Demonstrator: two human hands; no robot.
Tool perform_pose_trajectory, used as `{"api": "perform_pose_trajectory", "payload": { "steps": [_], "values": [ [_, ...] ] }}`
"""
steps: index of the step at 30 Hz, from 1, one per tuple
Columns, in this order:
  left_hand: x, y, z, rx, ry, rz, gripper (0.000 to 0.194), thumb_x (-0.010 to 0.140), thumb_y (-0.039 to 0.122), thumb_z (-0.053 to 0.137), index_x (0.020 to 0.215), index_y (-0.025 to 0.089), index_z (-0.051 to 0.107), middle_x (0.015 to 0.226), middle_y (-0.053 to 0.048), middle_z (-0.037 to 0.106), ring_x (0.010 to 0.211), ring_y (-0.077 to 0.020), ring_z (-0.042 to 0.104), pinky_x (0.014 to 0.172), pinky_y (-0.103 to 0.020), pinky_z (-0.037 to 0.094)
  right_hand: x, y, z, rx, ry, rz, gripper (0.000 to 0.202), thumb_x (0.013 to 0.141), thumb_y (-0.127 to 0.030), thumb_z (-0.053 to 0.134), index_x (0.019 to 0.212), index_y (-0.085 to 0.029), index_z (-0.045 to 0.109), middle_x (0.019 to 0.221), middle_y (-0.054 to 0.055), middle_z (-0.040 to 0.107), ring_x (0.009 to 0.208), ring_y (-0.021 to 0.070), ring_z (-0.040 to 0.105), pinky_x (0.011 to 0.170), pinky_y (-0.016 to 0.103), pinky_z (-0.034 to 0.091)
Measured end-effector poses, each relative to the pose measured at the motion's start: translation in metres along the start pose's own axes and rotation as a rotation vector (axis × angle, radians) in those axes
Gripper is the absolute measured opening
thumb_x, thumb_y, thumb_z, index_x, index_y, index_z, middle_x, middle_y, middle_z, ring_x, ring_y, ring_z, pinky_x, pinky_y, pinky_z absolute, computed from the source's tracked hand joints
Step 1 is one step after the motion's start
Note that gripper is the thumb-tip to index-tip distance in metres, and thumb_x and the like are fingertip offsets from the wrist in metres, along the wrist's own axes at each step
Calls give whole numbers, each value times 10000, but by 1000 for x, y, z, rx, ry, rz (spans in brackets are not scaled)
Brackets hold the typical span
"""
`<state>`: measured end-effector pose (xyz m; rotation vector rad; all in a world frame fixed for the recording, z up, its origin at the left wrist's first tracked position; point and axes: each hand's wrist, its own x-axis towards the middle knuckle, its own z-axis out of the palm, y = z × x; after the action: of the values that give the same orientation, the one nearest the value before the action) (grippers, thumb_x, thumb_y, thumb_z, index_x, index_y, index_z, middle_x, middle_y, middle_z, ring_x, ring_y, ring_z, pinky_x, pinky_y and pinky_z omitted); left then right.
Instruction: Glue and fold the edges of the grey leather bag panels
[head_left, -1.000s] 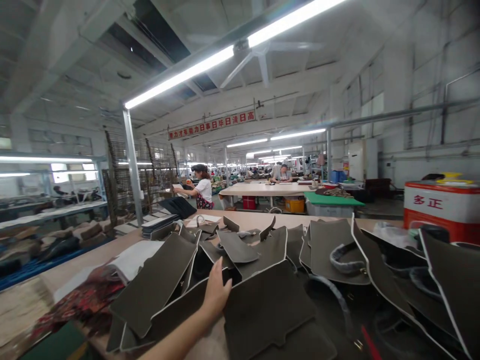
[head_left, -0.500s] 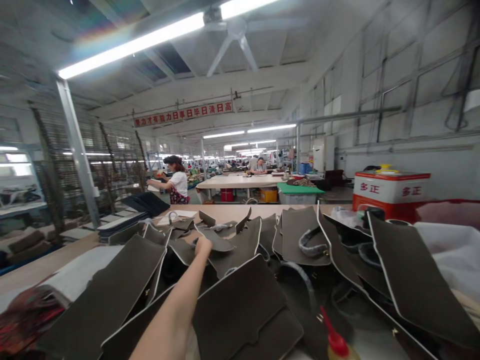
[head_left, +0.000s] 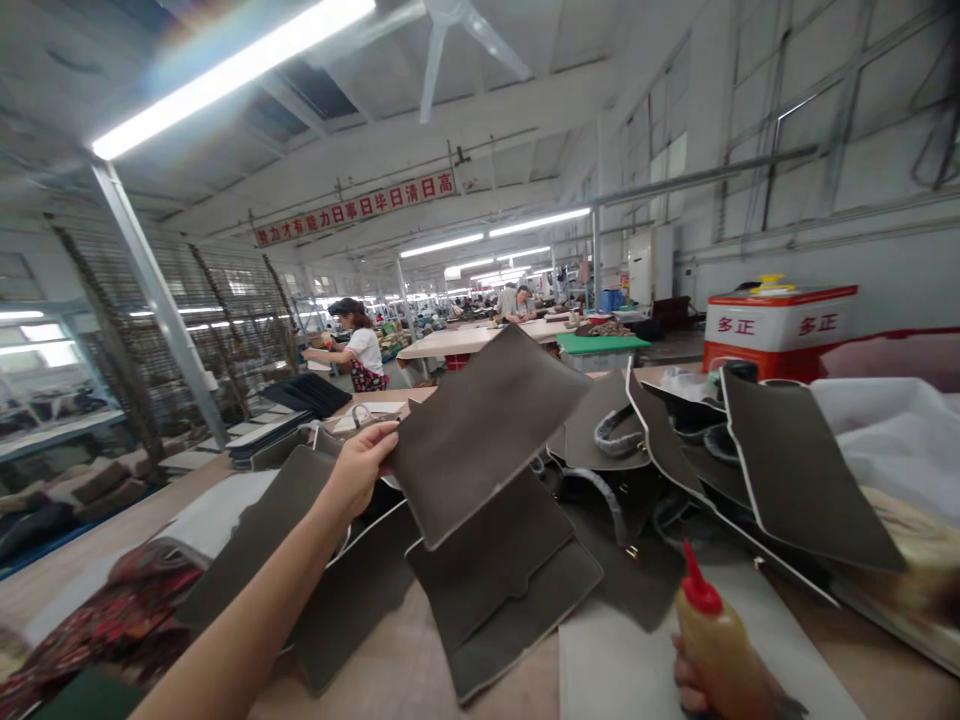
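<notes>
My left hand (head_left: 358, 468), its arm stretched forward, pinches the left edge of a dark grey-brown bag panel (head_left: 480, 425) between thumb and fingers. The panel is raised and tilted above other bag pieces. Below it lies a similar dark piece with a stepped flap (head_left: 517, 590). At the lower right, my right hand (head_left: 688, 675) is wrapped round a squeeze bottle (head_left: 724, 650) of yellowish liquid with a red pointed nozzle, which points up. Most of that hand is behind the bottle or out of frame.
Dark bag parts with plastic-wrapped handles (head_left: 600, 500) spread over the table. A white sheet (head_left: 622, 650) lies under the bottle. Patterned red cloth (head_left: 142, 600) is at left, a red-and-white box (head_left: 780, 325) at back right. A co-worker (head_left: 364, 345) stands beyond the table.
My left hand has lifted the dark panel from among the bag pieces and drawn it nearer. The bottle shows more fully, with fingers now visible round it. The view has shifted slightly.
</notes>
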<state>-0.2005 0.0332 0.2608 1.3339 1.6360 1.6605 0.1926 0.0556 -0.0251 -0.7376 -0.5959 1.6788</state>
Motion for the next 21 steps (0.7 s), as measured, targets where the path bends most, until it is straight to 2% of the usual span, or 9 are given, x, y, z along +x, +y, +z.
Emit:
{"api": "perform_pose_trajectory", "payload": {
  "steps": [4, 8, 10, 11, 14, 15, 18, 20, 21],
  "values": [
    [-36, 17, 12, 78, -280, -41, 193, 645, 266, 690, 794, 142, 686, 696, -14, 649, 636, -152, 582, 565, -213, 443, -2, -18, -26, 169, 64, 136, 504, 417, -562, 702, 837, -294, 627, 613, 76, 625, 426, 206, 471, 349, 306, 333],
    [-43, 46, 38, 286, -665, 131, 78, 628, 189, 681, 679, 138, 710, 689, -19, 652, 717, -172, 578, 665, -221, 439, -23, -22, -49, 243, 137, 142, 495, 419, -554, 711, 795, -246, 621, 651, 85, 640, 472, 196, 483, 387, 285, 324],
    [-41, 52, 51, 287, -734, 146, 76, 610, 178, 686, 671, 140, 711, 681, -18, 656, 718, -180, 584, 667, -232, 445, -33, -21, -58, 242, 124, 135, 517, 431, -526, 712, 855, -244, 620, 686, 96, 646, 504, 207, 496, 412, 298, 334],
    [-41, 50, 56, 260, -714, 110, 93, 605, 188, 688, 683, 141, 709, 677, -16, 657, 698, -180, 587, 648, -235, 449, -36, -21, -61, 239, 122, 138, 537, 422, -518, 713, 876, -246, 617, 693, 99, 646, 510, 213, 498, 418, 304, 336],
    [-49, 17, 60, 163, -502, -61, 192, 610, 264, 679, 760, 145, 690, 691, -12, 656, 645, -172, 589, 604, -244, 459, -35, -21, -69, 242, 139, 154, 571, 385, -514, 704, 887, -259, 611, 655, 88, 637, 487, 210, 487, 412, 305, 332],
    [-57, -2, 59, 148, -419, -107, 225, 617, 293, 667, 789, 148, 681, 711, -16, 658, 655, -176, 593, 614, -254, 466, -32, -21, -70, 249, 148, 159, 560, 377, -518, 699, 868, -262, 612, 623, 78, 629, 462, 199, 474, 401, 298, 326],
    [-95, -74, 49, 242, -295, -173, 298, 674, 340, 586, 895, 153, 655, 823, -60, 672, 764, -225, 618, 678, -320, 490, -28, -21, -70, 284, 170, 173, 503, 354, -533, 690, 762, -249, 616, 532, 64, 602, 386, 172, 429, 346, 277, 299],
    [-131, -115, 45, 446, -225, -78, 310, 677, 267, 543, 949, 157, 644, 884, -90, 666, 866, -266, 616, 788, -383, 481, -35, -20, -64, 323, 182, 154, 467, 381, -516, 701, 743, -232, 625, 593, 83, 638, 427, 187, 482, 348, 290, 342],
    [-149, -129, 48, 561, -178, 38, 339, 694, 239, 517, 1004, 163, 634, 963, -108, 652, 954, -284, 590, 865, -418, 448, -42, -20, -60, 344, 187, 136, 444, 417, -481, 713, 769, -221, 635, 659, 94, 661, 484, 199, 527, 381, 303, 390]
  ]
}}
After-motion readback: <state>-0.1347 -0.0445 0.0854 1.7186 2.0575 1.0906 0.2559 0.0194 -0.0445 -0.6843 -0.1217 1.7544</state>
